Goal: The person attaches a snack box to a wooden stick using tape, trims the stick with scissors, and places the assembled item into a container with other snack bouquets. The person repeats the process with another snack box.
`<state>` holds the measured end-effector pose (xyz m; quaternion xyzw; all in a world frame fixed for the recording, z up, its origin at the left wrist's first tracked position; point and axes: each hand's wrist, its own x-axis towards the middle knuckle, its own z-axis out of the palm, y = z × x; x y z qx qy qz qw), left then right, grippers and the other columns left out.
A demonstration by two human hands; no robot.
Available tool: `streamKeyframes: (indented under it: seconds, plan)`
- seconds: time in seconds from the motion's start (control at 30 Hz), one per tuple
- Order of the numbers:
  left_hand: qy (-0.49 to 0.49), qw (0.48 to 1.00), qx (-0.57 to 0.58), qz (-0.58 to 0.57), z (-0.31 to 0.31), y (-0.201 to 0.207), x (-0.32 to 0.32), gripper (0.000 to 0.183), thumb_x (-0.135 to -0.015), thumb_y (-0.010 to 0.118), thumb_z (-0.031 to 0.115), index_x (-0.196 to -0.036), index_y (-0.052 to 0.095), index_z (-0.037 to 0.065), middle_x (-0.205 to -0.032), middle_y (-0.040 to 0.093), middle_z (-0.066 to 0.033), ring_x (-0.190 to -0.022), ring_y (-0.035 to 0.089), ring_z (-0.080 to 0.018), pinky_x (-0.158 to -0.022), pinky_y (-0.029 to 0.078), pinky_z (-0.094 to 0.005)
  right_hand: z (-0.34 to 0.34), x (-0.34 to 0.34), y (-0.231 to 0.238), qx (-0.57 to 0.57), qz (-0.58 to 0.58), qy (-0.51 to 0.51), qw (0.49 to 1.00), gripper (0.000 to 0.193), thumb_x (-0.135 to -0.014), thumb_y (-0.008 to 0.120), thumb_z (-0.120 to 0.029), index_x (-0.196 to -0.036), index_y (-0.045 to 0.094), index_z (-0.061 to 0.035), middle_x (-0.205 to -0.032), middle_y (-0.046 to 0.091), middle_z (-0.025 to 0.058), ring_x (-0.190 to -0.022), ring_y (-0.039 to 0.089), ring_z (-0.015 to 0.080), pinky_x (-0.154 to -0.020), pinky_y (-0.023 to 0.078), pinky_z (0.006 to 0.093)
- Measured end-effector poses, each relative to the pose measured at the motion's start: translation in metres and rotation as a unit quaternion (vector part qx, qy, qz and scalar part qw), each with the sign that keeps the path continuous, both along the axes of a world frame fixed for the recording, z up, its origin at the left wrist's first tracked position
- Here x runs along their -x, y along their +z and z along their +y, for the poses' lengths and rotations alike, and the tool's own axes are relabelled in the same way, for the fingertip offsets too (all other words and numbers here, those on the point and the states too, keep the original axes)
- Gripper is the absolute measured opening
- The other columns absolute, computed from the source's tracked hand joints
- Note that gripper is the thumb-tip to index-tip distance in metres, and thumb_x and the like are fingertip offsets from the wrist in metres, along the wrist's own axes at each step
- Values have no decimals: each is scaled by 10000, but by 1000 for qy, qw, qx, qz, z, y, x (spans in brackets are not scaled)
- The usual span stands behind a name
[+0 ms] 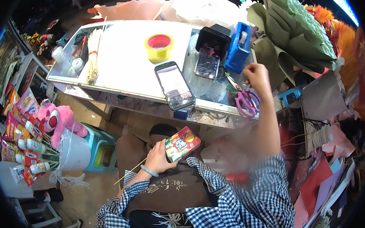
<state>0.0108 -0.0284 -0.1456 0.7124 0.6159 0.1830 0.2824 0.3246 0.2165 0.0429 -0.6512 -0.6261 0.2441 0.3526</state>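
Observation:
In my left hand (156, 157) is a small red and green snack box (182, 144), held over my lap with the fingers closed on it. A thin wooden stick (129, 171) sticks out from under that hand, slanting down to the left. My right hand (257, 79) is over the table's right edge, its fingers pinched together. What they hold, if anything, is too small to make out. Just beyond it stands a blue tape dispenser (238, 48). Purple-handled scissors (247, 102) lie beside the hand, their blades pointing away from me.
Two phones (175, 87) and a yellow tape roll (159, 48) are on the table. A bundle of thin sticks (93, 54) lies left. Green-wrapped bouquet (286, 30) stands far right. At left, a pink plush toy (62, 118) and packaged snacks on sticks sit above a teal stool (102, 149).

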Motion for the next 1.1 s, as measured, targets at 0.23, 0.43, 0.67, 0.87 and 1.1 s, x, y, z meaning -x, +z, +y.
streamKeyframes:
  seconds: [0.23, 0.43, 0.67, 0.87, 1.1]
  plan:
    - [49, 997, 46, -27, 2, -9, 3, 987, -583, 807, 369, -1362, 332, -9, -1199, 489, -213, -1081, 537, -397, -911, 458, -445, -136, 29, -17, 52, 227, 124, 965, 97, -916, 580, -76, -905, 613, 14, -674, 576, 28, -465, 552, 74, -377, 406, 192]
    - [38, 999, 0, 13, 0, -10, -4, 999, -585, 803, 376, -1368, 324, -18, -1253, 465, -226, -1118, 524, -384, -920, 446, -466, -231, 113, -147, 319, 422, 190, 827, 115, -938, 575, -107, -955, 585, 6, -716, 622, 51, -457, 554, 75, -369, 415, 183]
    - [42, 998, -34, 27, -6, -15, -6, 1052, -580, 813, 432, -1367, 311, -52, -1255, 471, -226, -1129, 517, -381, -906, 443, -483, -245, 138, -206, 328, 363, 165, 856, 162, -952, 554, -130, -909, 584, 24, -658, 623, 54, -445, 508, 48, -359, 363, 207]
    - [36, 993, -77, 81, -11, -19, -13, 1078, -563, 821, 452, -1368, 319, -59, -1259, 474, -220, -1137, 507, -360, -887, 441, -468, -221, 154, -206, 284, -23, 173, 943, 266, -830, 658, -233, -768, 659, 25, -676, 653, 185, -602, 660, 286, -584, 508, 408]
    - [35, 993, -44, 102, -10, -15, -18, 1065, -545, 836, 343, -1368, 291, -56, -1241, 464, -193, -1153, 498, -336, -903, 422, -477, -208, 147, -191, 335, -80, 190, 919, 378, -802, 687, -372, -730, 678, -2, -731, 681, 170, -759, 679, 320, -692, 525, 421]
